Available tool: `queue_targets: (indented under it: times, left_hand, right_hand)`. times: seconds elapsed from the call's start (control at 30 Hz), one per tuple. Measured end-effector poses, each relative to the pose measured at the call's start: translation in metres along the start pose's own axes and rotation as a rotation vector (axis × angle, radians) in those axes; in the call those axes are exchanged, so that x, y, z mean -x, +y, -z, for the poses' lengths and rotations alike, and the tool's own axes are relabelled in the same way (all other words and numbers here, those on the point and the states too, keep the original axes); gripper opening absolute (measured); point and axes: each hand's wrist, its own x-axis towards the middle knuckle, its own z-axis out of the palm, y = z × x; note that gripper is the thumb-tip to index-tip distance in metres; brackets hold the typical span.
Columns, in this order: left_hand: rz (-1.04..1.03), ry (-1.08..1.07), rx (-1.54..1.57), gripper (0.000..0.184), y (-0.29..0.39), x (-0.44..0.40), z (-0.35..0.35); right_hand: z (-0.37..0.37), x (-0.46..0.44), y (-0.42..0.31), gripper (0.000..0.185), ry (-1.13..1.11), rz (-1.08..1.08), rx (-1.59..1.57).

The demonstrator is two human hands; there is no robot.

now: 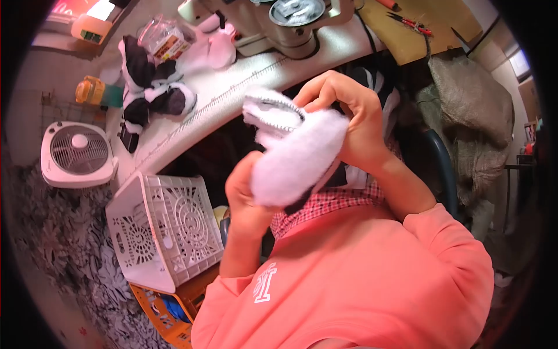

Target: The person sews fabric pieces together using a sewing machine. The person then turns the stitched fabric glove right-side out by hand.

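A white fuzzy fabric piece [299, 157] with a dark, toothed-looking line along its folded upper edge is held up in front of my chest. My left hand [244, 186] grips its lower left side, thumb on top and the other fingers hidden behind. My right hand [349, 113] is closed on the upper right part, fingers bent near the dark edge. Some dark fabric shows beneath the piece. Black-and-white fabric [354, 177] lies on my lap over a red checked cloth [331, 203].
A sewing machine [296, 35] stands on the white table [232, 96], with black-and-white fabric pieces [154, 87] and a clear jar [165, 38] at left. A white crate [180, 215] sits on an orange one [157, 308], near a fan [78, 151]. Sacks [474, 99] are at right.
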Motion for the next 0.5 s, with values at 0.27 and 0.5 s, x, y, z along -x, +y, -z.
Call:
queue_targets:
  times: [0.27,0.5]
  left_hand:
    - [0.404,0.148,0.955,0.05,0.003,-0.001,0.069]
    - [0.163,0.153,-0.448,0.041,0.03,0.0,0.056]
  right_hand:
    - [-0.032,0.018,-0.012,0.044,-0.375,-0.774,-1.229]
    - [-0.04,0.013,-0.022,0.052,-0.291,-0.764,-1.197]
